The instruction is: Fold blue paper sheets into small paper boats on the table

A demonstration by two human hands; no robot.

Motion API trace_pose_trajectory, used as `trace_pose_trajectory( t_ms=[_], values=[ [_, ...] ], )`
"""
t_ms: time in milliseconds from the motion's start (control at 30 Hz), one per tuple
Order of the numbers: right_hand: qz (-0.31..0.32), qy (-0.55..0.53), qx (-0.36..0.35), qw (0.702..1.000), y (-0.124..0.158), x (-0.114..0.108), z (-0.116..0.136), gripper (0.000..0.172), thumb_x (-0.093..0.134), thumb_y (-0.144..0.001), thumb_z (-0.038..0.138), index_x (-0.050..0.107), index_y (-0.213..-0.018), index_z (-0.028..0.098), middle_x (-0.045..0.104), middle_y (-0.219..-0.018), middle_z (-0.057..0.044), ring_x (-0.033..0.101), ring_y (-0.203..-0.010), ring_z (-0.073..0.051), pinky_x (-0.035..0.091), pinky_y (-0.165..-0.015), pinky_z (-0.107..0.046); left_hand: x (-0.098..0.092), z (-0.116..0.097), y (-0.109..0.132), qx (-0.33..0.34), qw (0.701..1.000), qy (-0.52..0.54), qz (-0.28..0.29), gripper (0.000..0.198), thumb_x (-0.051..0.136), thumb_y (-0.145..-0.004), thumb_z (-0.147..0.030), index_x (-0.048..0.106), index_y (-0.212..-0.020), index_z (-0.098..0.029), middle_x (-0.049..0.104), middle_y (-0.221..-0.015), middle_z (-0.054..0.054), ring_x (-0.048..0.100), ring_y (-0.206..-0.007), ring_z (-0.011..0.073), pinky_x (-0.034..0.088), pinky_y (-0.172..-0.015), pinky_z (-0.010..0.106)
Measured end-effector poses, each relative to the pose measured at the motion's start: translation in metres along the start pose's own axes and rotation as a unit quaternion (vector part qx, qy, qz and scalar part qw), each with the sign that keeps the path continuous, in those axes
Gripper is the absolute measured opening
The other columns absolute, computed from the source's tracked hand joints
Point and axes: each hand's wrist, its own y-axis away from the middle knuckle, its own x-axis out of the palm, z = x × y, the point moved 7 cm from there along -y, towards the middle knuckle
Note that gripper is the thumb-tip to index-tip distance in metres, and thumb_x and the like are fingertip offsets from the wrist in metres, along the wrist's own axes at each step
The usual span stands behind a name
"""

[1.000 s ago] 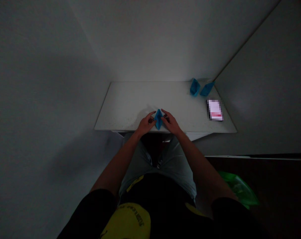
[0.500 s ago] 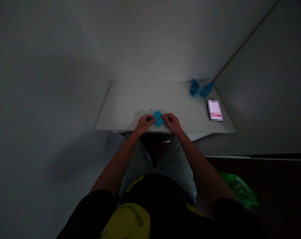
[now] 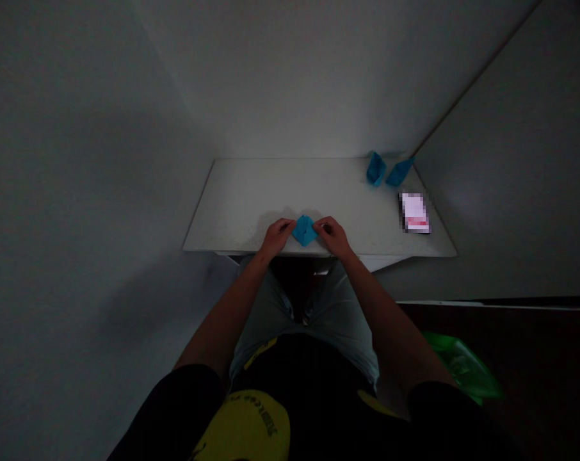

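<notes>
Between my two hands is a small piece of folded blue paper [image 3: 304, 230], roughly diamond-shaped with a crease or gap near its middle. My left hand [image 3: 277, 237] pinches its left corner between thumb and fingers. On the opposite side, my right hand [image 3: 333, 237] pinches the right corner the same way. The paper is held just above or against the front part of the white table [image 3: 251, 189]; which of the two, I cannot tell.
At the table's back right stand two folded blue paper boats, one upright boat [image 3: 375, 170] and one slanting boat [image 3: 399, 173]. A phone [image 3: 415, 212] with a lit, blurred screen lies near the right edge. Walls border the table. A green plastic bag [image 3: 463, 368] sits low on the right.
My hands have drawn slightly apart, the left one shifting a little left. The blue paper's corners have pulled outward, and its face now looks more creased and opened.
</notes>
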Motion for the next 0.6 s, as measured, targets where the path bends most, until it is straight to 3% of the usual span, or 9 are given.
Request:
trace_pose_trajectory(
  t_ms=[167, 300, 433, 600],
  values=[
    [-0.006, -0.047, 0.027, 0.999, 0.001, 0.0, -0.006, 0.051, 0.069, -0.09, 0.077, 0.065, -0.095, 0.027, 0.063, -0.078, 0.001, 0.054, -0.068, -0.017, 0.045, -0.064, -0.032, -0.004, 0.006, 0.0, -0.011, 0.999, 0.037, -0.033, 0.031, 0.065, -0.101, -0.047, 0.078, -0.101, -0.018, 0.081, -0.103, 0.008, 0.075, -0.101, 0.0209, 0.059, -0.098, 0.036],
    [0.011, -0.043, 0.029, 0.999, 0.002, 0.004, -0.004, 0.051, 0.071, -0.089, 0.077, 0.066, -0.094, 0.026, 0.06, -0.074, 0.002, 0.049, -0.063, -0.016, 0.041, -0.06, -0.031, 0.001, 0.008, 0.0, 0.006, 0.999, 0.049, -0.02, 0.038, 0.076, -0.092, -0.053, 0.076, -0.107, -0.018, 0.081, -0.111, 0.01, 0.075, -0.103, 0.0215, 0.059, -0.099, 0.037],
    [0.003, -0.021, 0.005, 1.0, 0.002, 0.002, 0.002, 0.05, 0.072, -0.089, 0.076, 0.067, -0.092, 0.026, 0.059, -0.074, 0.002, 0.048, -0.064, -0.015, 0.042, -0.062, -0.031, 0.007, 0.01, 0.001, 0.0, 0.999, 0.04, 0.01, 0.039, 0.079, -0.088, -0.057, 0.077, -0.099, -0.019, 0.081, -0.101, 0.008, 0.074, -0.095, 0.0218, 0.059, -0.093, 0.038],
    [-0.014, -0.028, -0.014, 0.999, 0.0, 0.0, 0.002, 0.049, 0.072, -0.089, 0.075, 0.067, -0.091, 0.026, 0.064, -0.086, -0.001, 0.05, -0.067, -0.015, 0.045, -0.065, -0.031, 0.003, 0.008, 0.0, -0.003, 0.999, 0.052, -0.004, 0.036, 0.078, -0.088, -0.055, 0.077, -0.092, -0.02, 0.079, -0.093, 0.006, 0.072, -0.092, 0.0216, 0.059, -0.09, 0.037]
  ],
)
